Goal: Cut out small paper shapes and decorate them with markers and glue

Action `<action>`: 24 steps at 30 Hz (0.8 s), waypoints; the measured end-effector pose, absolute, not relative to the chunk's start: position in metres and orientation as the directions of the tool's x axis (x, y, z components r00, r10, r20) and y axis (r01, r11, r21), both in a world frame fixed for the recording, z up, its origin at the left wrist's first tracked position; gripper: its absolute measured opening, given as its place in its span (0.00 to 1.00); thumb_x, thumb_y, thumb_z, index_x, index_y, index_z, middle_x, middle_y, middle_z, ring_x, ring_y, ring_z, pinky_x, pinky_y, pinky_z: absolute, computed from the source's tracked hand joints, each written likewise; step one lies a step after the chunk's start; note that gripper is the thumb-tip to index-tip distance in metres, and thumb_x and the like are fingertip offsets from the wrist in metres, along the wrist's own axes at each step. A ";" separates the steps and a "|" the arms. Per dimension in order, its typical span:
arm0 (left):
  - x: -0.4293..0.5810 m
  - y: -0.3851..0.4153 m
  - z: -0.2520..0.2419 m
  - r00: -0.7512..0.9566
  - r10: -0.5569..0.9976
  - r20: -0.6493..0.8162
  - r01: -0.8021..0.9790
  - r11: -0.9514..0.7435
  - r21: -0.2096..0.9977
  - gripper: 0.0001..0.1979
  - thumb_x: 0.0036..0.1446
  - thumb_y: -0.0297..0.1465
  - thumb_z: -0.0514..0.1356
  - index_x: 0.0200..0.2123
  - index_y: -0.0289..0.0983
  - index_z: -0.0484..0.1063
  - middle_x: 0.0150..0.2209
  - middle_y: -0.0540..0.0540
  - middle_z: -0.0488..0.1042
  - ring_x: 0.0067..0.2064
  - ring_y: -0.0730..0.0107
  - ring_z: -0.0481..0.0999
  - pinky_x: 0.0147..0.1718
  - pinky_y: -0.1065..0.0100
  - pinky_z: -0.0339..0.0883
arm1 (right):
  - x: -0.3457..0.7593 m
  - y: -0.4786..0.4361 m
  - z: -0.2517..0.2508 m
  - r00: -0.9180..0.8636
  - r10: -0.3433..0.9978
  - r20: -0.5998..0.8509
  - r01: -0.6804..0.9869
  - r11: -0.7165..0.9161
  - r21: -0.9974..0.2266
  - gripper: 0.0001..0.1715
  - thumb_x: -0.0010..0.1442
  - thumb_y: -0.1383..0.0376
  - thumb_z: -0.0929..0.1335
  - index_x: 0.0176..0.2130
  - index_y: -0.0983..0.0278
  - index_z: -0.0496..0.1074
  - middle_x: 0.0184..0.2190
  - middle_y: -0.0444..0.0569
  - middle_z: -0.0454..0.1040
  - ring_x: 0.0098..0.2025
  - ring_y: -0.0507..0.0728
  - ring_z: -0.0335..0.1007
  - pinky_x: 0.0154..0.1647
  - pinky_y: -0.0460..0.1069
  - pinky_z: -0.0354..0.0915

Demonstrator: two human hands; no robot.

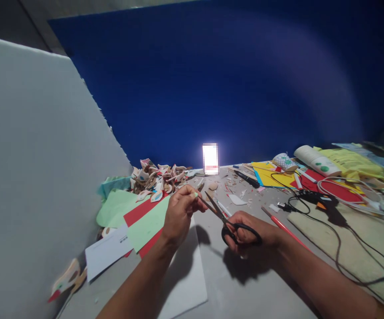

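**Hand states.** The left hand (180, 212) is closed in a pinch: thumb and fingertips press together on a small pale scrap (195, 195), too small to identify further. The right hand (248, 232) is closed through the black loops of the scissors (226, 221). The blades stand parted.

**Position of the work.** Both hands are held above the table (245, 292), near its middle and close to the body. The scrap sits at the left fingertips, at the upper right edge of that hand.

**Key relation.** The scrap lies up and to the left of the right hand. The long axis of the scissors runs along that same line, from the loops at lower right to the tips at upper left. The tips end just beside the scrap; contact cannot be confirmed. The left hand is the nearer hand, as it holds the scrap.

**Edges and room.**
- Below the hands: a white sheet (185, 274) on bare table, open room.
- Left: green paper (147, 223) over red paper (138, 212), then a grey board (29, 177) standing as a wall.
- Behind: a pile of cut-outs (155, 177).
- Right: a red pencil (283, 226) near the right wrist, and a black cable (338, 239) further out.
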State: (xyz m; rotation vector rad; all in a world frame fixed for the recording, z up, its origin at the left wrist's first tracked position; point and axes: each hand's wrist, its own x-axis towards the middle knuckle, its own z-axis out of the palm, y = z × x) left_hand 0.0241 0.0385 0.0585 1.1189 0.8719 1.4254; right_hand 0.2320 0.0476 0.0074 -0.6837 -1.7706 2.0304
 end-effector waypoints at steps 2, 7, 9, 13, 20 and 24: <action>0.024 0.039 0.058 0.027 0.983 0.184 -0.326 -0.166 0.931 0.04 0.51 0.27 0.60 0.25 0.36 0.71 0.24 0.49 0.73 0.26 0.70 0.74 0.30 0.67 0.67 | 0.232 0.048 0.007 -0.821 0.559 -0.118 0.043 -0.146 -0.988 0.34 0.45 0.40 0.76 0.23 0.68 0.72 0.16 0.45 0.67 0.18 0.50 0.60 0.18 0.44 0.53; 0.024 0.039 0.056 0.060 0.973 0.221 -0.373 -0.183 0.910 0.05 0.52 0.28 0.61 0.25 0.36 0.71 0.27 0.49 0.74 0.28 0.69 0.75 0.32 0.66 0.69 | 0.233 0.047 0.006 -0.820 0.557 -0.129 0.045 -0.162 -0.986 0.30 0.47 0.44 0.76 0.24 0.68 0.72 0.16 0.45 0.67 0.19 0.50 0.60 0.17 0.44 0.52; 0.023 0.039 0.055 0.072 0.969 0.236 -0.379 -0.192 0.905 0.05 0.53 0.29 0.61 0.26 0.36 0.71 0.27 0.48 0.74 0.28 0.68 0.75 0.32 0.65 0.70 | 0.233 0.048 0.005 -0.820 0.560 -0.118 0.040 -0.149 -0.988 0.31 0.47 0.43 0.75 0.24 0.68 0.72 0.16 0.45 0.67 0.18 0.49 0.60 0.17 0.44 0.53; 0.023 0.040 0.054 0.092 0.963 0.255 -0.387 -0.202 0.900 0.05 0.53 0.29 0.62 0.26 0.36 0.70 0.27 0.48 0.74 0.29 0.68 0.75 0.32 0.65 0.70 | 0.234 0.050 0.003 -0.832 0.547 -0.092 0.032 -0.118 -0.993 0.33 0.49 0.40 0.74 0.25 0.69 0.72 0.17 0.45 0.68 0.18 0.49 0.60 0.17 0.43 0.54; 0.023 0.040 0.054 0.087 0.961 0.261 -0.391 -0.208 0.897 0.05 0.54 0.29 0.62 0.26 0.36 0.71 0.28 0.48 0.74 0.29 0.68 0.75 0.32 0.65 0.70 | 0.234 0.050 0.003 -0.837 0.542 -0.078 0.022 -0.109 -0.994 0.35 0.49 0.38 0.74 0.25 0.68 0.72 0.17 0.45 0.68 0.19 0.49 0.60 0.18 0.44 0.54; 0.023 0.040 0.054 0.085 0.963 0.256 -0.393 -0.204 0.897 0.05 0.54 0.29 0.62 0.26 0.35 0.72 0.28 0.48 0.74 0.29 0.69 0.75 0.32 0.66 0.70 | 0.234 0.050 0.002 -0.831 0.550 -0.083 0.037 -0.093 -0.995 0.33 0.50 0.40 0.74 0.25 0.69 0.72 0.17 0.45 0.68 0.19 0.50 0.61 0.17 0.44 0.54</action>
